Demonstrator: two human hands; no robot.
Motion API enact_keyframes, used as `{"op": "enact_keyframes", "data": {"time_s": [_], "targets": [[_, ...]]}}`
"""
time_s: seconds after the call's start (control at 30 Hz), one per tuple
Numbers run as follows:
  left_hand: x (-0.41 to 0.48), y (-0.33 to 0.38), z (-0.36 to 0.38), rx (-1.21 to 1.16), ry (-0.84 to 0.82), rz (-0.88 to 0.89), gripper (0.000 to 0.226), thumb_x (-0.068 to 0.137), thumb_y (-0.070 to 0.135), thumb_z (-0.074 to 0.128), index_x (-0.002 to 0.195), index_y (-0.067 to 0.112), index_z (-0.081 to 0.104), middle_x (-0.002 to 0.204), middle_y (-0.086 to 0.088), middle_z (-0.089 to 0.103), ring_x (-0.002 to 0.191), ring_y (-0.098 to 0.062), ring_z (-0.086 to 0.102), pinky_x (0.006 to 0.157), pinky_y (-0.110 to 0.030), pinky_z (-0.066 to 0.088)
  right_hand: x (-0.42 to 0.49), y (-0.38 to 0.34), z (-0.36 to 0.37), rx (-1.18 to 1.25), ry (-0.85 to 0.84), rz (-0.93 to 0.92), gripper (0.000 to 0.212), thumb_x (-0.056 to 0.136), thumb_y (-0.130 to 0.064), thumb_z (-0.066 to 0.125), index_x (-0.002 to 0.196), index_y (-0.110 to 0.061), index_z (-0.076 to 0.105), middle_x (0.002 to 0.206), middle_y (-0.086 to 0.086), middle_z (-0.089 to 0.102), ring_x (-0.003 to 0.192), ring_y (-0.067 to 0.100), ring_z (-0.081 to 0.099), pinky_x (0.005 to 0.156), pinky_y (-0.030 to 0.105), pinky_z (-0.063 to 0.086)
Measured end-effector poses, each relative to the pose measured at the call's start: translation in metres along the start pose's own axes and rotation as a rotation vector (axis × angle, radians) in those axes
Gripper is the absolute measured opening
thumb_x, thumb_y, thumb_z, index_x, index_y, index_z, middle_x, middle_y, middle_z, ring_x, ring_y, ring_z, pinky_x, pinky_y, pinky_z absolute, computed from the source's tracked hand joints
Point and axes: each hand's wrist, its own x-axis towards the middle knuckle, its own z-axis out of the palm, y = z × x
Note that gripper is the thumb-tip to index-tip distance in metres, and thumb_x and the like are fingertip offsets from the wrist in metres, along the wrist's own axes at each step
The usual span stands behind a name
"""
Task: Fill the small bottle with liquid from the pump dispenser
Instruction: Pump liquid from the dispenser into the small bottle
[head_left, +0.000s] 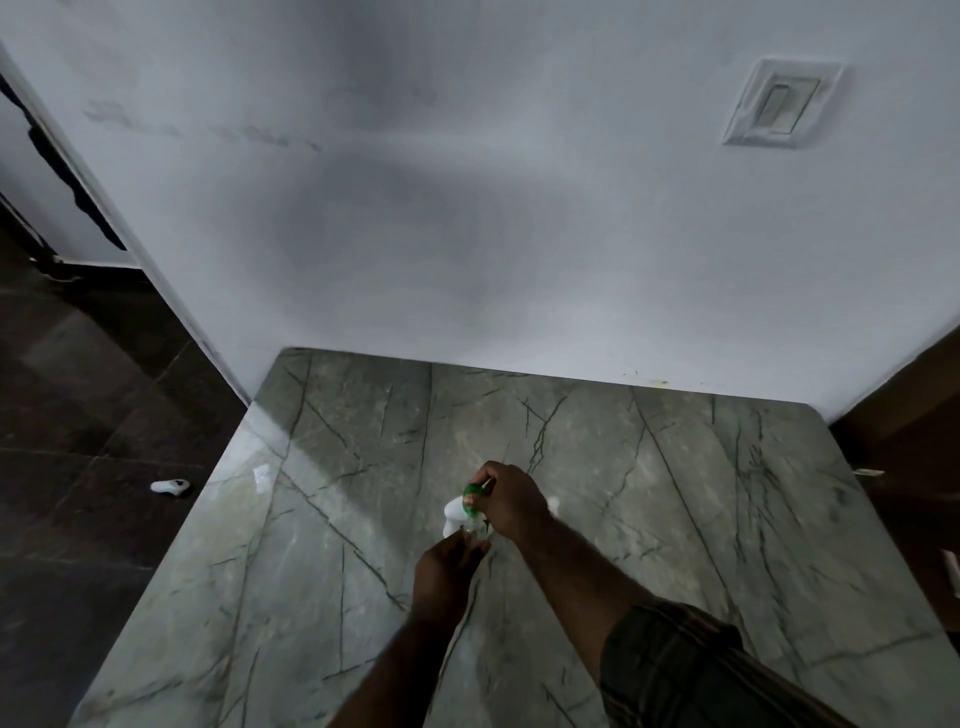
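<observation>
Above the marble table (363, 467), the right hand (511, 499) curls over the pump dispenser (471, 491), whose white spout (454, 512) points down-left. The left hand (445, 571) grips the small bottle (475, 531) just beneath the spout; the bottle's tilt is unclear.

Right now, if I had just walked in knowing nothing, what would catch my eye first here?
The two hands meeting at the middle of the grey veined marble table: the right hand grips a green-capped white pump dispenser, and the left hand holds a small clear bottle just below it. After that, the white switch plate stands out high on the bare wall at upper right.
</observation>
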Motion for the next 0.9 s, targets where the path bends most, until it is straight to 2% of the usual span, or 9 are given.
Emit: {"op": "enact_keyframes", "data": {"time_s": [0.2, 0.37, 0.67, 0.8, 0.9], "targets": [[-0.0022, 0.0058, -0.0016, 0.012, 0.010, 0.019, 0.011, 0.089, 0.035, 0.067, 0.092, 0.026, 0.074, 0.069, 0.014, 0.065, 0.066, 0.000, 0.059, 0.064, -0.017, 0.043, -0.0023, -0.0031, -0.0030, 0.012, -0.001, 0.011, 0.015, 0.080, -0.025, 0.076, 0.083, -0.028, 0.062, 0.098, -0.005, 0.070, 0.091, 0.015, 0.064, 0.084, 0.033, 0.054], [-0.0014, -0.0016, 0.0000, 0.039, 0.011, 0.027, 0.011, 0.087, 0.034, 0.070, 0.088, 0.023, 0.073, 0.068, 0.011, 0.065, 0.065, -0.004, 0.061, 0.066, -0.027, 0.051, -0.0040, -0.0005, 0.0014, 0.019, -0.001, 0.017, 0.016, 0.079, -0.025, 0.076, 0.083, -0.029, 0.060, 0.097, -0.005, 0.070, 0.092, 0.015, 0.065, 0.084, 0.034, 0.054], [-0.0045, 0.0068, -0.0024, -0.032, -0.005, -0.008, 0.009, 0.088, 0.036, 0.068, 0.093, 0.030, 0.073, 0.073, 0.012, 0.069, 0.065, 0.003, 0.061, 0.063, -0.013, 0.043, -0.0043, -0.0047, -0.0035, 0.012, -0.010, 0.025, 0.014, 0.079, -0.024, 0.076, 0.082, -0.027, 0.062, 0.091, -0.008, 0.068, 0.089, 0.014, 0.064, 0.083, 0.032, 0.053], [-0.0036, 0.0004, 0.0001, -0.021, -0.011, -0.023, 0.011, 0.088, 0.036, 0.068, 0.089, 0.027, 0.073, 0.071, 0.011, 0.068, 0.063, 0.001, 0.061, 0.063, -0.017, 0.044, -0.0064, -0.0009, 0.0015, 0.004, 0.003, 0.022, 0.016, 0.080, -0.026, 0.074, 0.080, -0.030, 0.059, 0.092, -0.008, 0.068, 0.090, 0.014, 0.064, 0.083, 0.035, 0.054], [-0.0046, 0.0037, -0.0005, -0.030, -0.009, -0.029, 0.010, 0.088, 0.036, 0.068, 0.091, 0.029, 0.074, 0.075, 0.010, 0.071, 0.065, 0.005, 0.062, 0.063, -0.014, 0.043, -0.0058, -0.0026, -0.0012, -0.004, -0.001, 0.022, 0.016, 0.079, -0.027, 0.075, 0.081, -0.030, 0.059, 0.091, -0.009, 0.068, 0.089, 0.014, 0.064, 0.082, 0.033, 0.053]]}}
